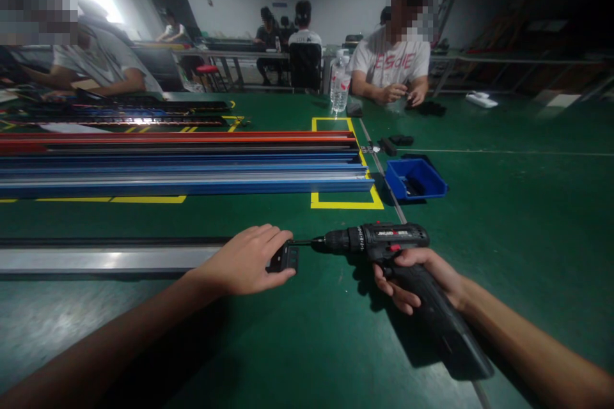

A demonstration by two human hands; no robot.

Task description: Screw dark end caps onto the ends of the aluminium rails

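Observation:
My left hand is closed round the right end of a long silver and black rail lying on the green table, with its fingers pressing a small black end piece onto it. My right hand grips the handle of a black cordless drill. The drill lies level and points left, and its bit touches the black end piece.
A stack of long blue, black and red rails lies across the table beyond. A blue parts bin stands right of it, by yellow tape marks. A person in a white shirt works opposite, beside a water bottle. Others sit at the left and back.

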